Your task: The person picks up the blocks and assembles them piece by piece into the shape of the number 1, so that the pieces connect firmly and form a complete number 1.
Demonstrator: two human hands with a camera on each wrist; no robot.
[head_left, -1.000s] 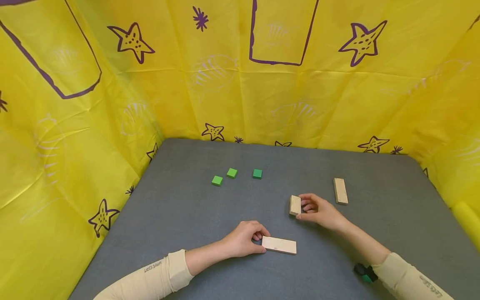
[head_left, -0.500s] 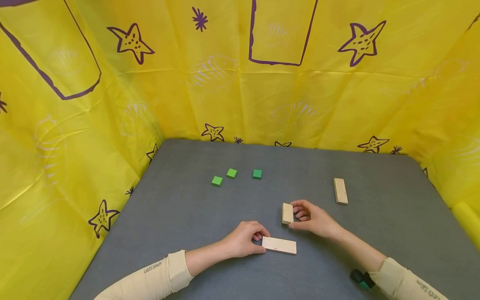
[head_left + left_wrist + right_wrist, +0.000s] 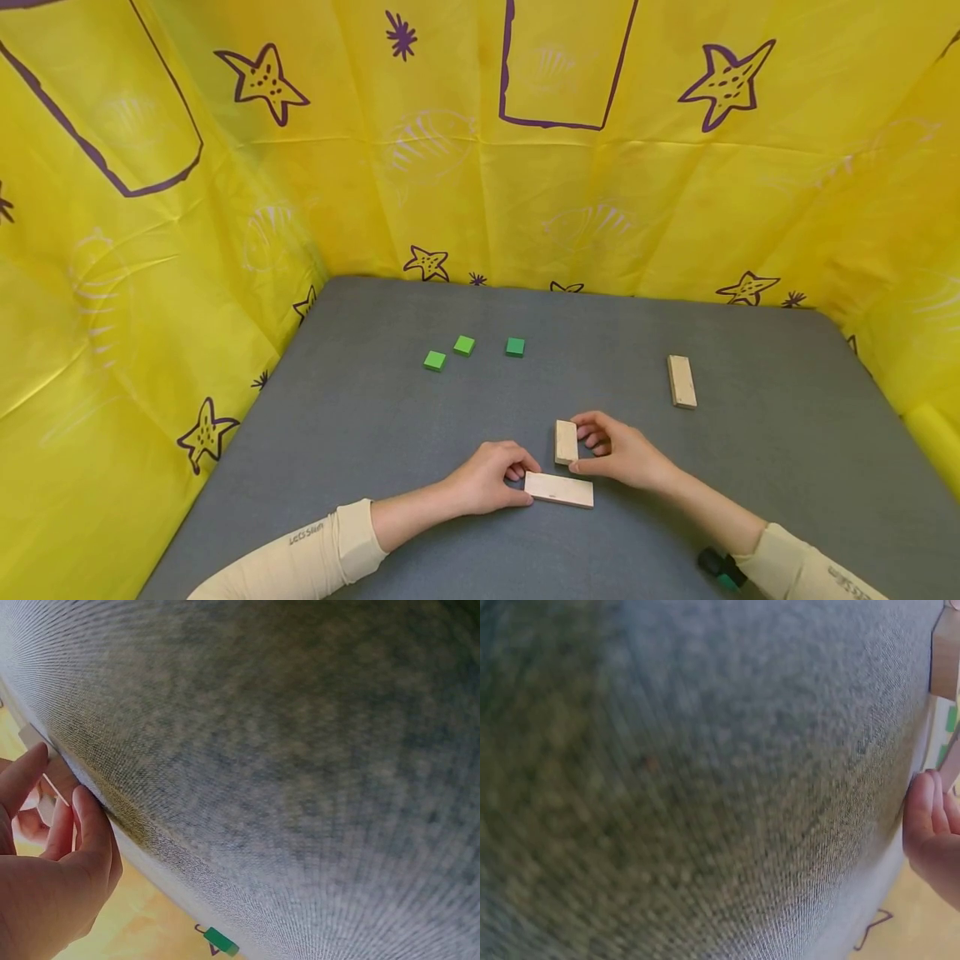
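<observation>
1. Right now, the left hand [image 3: 491,482] has thumb and fingers bent in a pinch, closed down to the thickness of its catch: the left end of a pale wooden block [image 3: 558,491] lying lengthwise on the grey table [image 3: 360,400].
2. The right hand [image 3: 626,454] is parted wider, thumb at the near end and fingertips at the far end of a second block [image 3: 566,442], holding it from its right side. That block sits just beyond the first, turned roughly across it, with a narrow gap between them. The wrist views catch both grips only at their edges, so I can't tell whether the second block rests on the table or is slightly raised.
3. The likeliest trouble is a knock: with so little room, the right thumb or the block's near corner could bump the first block and swing it, since it is held by one end only.
4. A grip on the extreme ends could let the second block twist if the thumb pressed harder than the fingers.
5. The third wooden block [image 3: 682,382] and three green tiles [image 3: 464,346] lie well apart from both hands, so an accidental brush there seems unlikely.
</observation>
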